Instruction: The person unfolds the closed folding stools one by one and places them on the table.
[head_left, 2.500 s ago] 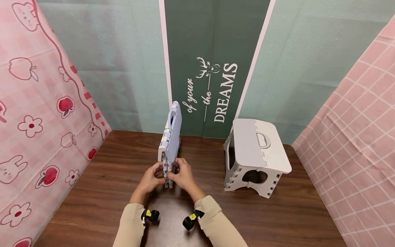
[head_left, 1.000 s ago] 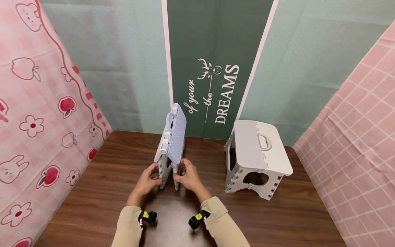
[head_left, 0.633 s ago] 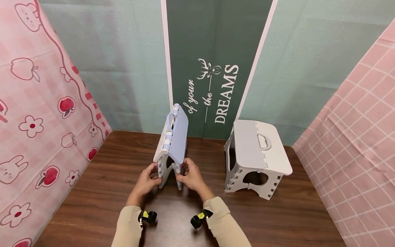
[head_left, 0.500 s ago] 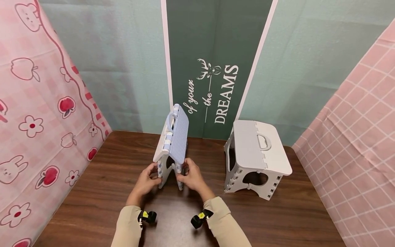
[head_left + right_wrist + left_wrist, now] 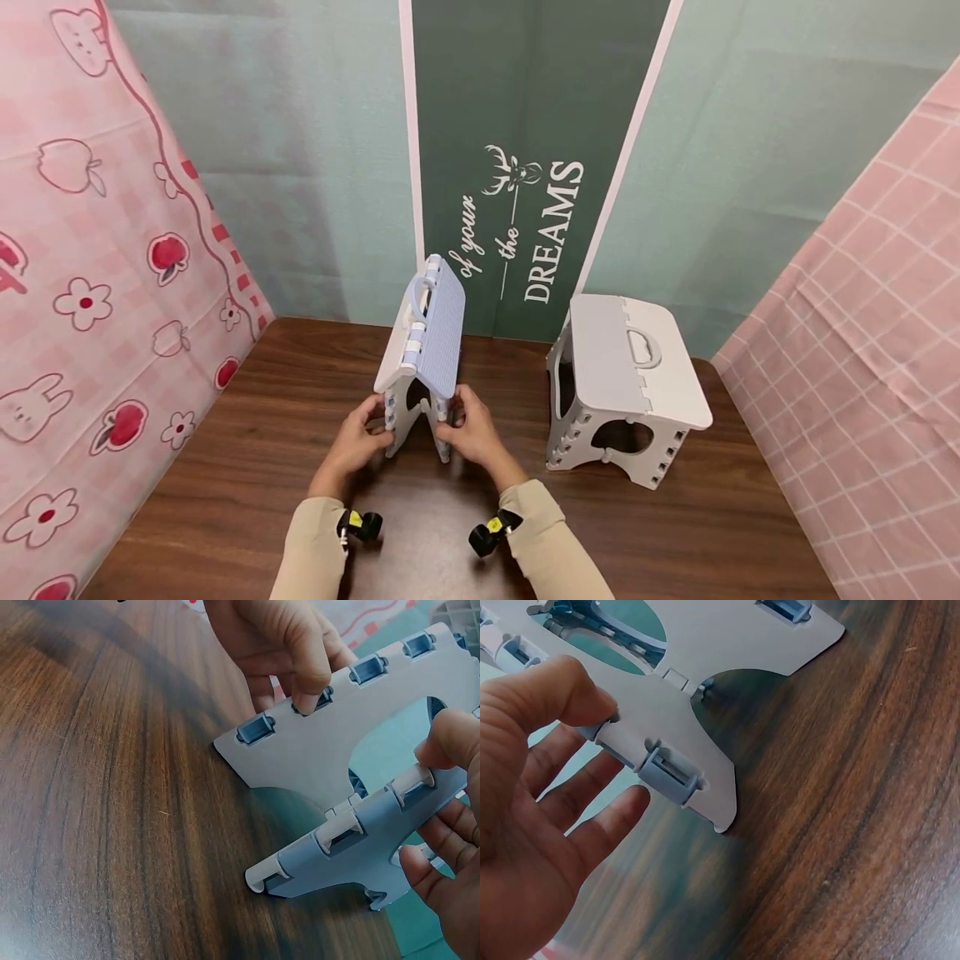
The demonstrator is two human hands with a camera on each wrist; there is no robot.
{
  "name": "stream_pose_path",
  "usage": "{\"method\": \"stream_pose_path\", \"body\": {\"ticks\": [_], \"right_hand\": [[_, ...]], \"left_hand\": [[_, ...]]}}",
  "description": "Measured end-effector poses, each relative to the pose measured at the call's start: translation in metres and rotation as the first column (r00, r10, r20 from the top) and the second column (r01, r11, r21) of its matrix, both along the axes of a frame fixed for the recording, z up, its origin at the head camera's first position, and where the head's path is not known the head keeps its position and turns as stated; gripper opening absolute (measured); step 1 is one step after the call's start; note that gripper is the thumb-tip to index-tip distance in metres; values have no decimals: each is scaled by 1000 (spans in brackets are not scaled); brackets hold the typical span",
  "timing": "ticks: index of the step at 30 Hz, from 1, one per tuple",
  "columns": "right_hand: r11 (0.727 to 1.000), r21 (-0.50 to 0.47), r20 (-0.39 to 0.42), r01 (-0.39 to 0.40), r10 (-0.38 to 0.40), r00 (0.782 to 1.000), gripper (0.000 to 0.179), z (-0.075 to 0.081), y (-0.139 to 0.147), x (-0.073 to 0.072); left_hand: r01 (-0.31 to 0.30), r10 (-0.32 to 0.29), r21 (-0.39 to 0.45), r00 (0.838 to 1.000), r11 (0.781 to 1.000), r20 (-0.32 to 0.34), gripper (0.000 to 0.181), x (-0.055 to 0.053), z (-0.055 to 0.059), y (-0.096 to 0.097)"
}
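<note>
A blue-and-white folding stool point(image 5: 440, 333) stands half unfolded on the table, its two top panels sloping down from the hinge like a roof. My left hand point(image 5: 360, 437) grips the edge of its left leg; in the left wrist view the thumb presses the white face and the fingers point(image 5: 604, 829) lie behind. My right hand point(image 5: 474, 429) pinches the edge of the blue right leg, thumb on the near side. Between the legs the folding end panel bends inward at its middle hinge. A loop handle point(image 5: 421, 302) stands up at the top hinge.
A second folding stool point(image 5: 618, 358), grey and white, stands fully unfolded to the right. The wooden table point(image 5: 292, 383) ends at a green printed curtain point(image 5: 510, 108) behind, with pink patterned cloths point(image 5: 75, 333) at the sides.
The blue-and-white stool was folded nearly flat; its legs have spread apart and its top panels have tilted outward. My right hand has moved right with its leg, my left slightly left.
</note>
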State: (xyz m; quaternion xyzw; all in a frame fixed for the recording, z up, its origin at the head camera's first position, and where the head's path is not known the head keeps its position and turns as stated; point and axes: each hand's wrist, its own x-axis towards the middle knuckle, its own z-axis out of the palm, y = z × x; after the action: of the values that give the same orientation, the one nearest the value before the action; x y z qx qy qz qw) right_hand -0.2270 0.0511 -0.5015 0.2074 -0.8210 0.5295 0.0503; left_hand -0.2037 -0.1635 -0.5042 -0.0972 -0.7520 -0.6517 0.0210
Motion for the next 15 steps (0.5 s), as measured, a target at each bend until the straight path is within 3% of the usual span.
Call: {"method": "stream_pose_path", "body": {"ticks": [7, 15], "right_hand": [[1000, -14, 26, -12, 13, 1000, 41, -3, 0, 1], [998, -67, 73, -12, 17, 997, 46, -5, 1, 2]], "left_hand": [[-31, 31, 7, 999, 999, 8, 47, -9, -24, -4], [-41, 41, 11, 999, 999, 2, 46, -9, -24, 0]]}}
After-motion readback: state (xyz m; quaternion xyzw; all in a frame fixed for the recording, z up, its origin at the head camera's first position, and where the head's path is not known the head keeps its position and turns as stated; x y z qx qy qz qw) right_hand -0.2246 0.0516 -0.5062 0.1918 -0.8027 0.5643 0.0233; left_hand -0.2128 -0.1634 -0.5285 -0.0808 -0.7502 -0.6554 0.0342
